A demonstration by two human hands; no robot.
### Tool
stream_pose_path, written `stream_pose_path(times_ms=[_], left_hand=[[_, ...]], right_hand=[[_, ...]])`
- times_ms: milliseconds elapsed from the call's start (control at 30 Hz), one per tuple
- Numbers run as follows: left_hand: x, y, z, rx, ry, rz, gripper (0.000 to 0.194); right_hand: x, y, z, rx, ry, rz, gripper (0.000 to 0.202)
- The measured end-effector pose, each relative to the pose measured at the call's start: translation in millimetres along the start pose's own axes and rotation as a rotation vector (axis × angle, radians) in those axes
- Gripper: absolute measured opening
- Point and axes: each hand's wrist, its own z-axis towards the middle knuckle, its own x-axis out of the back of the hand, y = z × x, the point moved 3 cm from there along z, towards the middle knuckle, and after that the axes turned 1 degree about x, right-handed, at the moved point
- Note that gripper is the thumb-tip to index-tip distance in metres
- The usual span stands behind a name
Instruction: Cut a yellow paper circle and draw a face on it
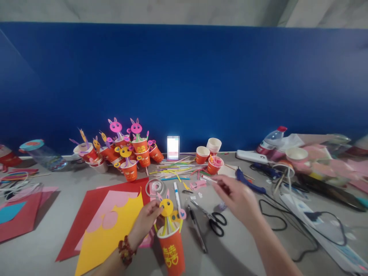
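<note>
The left hand [146, 220] is partly curled, thumb and fingertips pinching the edge of a yellow rabbit face [166, 207] above a red paper cup [173, 251], toward the near edge of the counter [64, 201]. The right hand [237, 194], fingers drawn together, pinches a slim white piece [209, 179]. Decorated cups [140, 147] crowd the back edge, before a blue panel [184, 76].
</note>
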Motion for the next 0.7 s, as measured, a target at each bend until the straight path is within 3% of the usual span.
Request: stream_pose_path(times_ms=[133, 200, 267, 333, 433, 500, 633, 700], left_hand=[[2.5, -0.1, 0.4, 0.007, 0.000, 0.031, 0.042], [5.4, -2.0, 0.3, 0.019, 0.001, 0.057, 0.044], [8.9, -4.3, -0.1, 0.036, 0.003, 0.091, 0.044], [12.1, -6.0, -0.4, 0.045, 0.008, 0.130, 0.042], [14.1, -6.4, 0.4, 0.030, 0.025, 0.187, 0.041], [13.3, -6.1, 1.9, 0.010, 0.042, 0.225, 0.042], [9.6, -6.1, 3.7, -0.024, 0.044, 0.304, 0.041], [9.4, -5.0, 2.7, -0.045, 0.042, 0.355, 0.040]], right_hand=[[-53.8, -13.2, -10.3, 0.153, -0.269, 0.028, 0.026], [-67.8, -17.1, -11.2, 0.136, -0.300, 0.000, 0.025], [-65.2, -18.4, -8.5, 0.118, -0.245, 0.018, 0.026], [-48.2, -14.1, -2.9, 0.099, -0.135, 0.063, 0.029], [-13.6, 12.1, 9.6, -0.016, 0.059, 0.062, 0.031], [-0.9, 41.0, 19.1, -0.104, 0.060, 0.007, 0.028], [-17.5, 102.1, 32.8, -0.132, -0.299, -0.136, 0.022], [-32.4, 124.2, 35.6, -0.129, -0.382, -0.151, 0.018]])
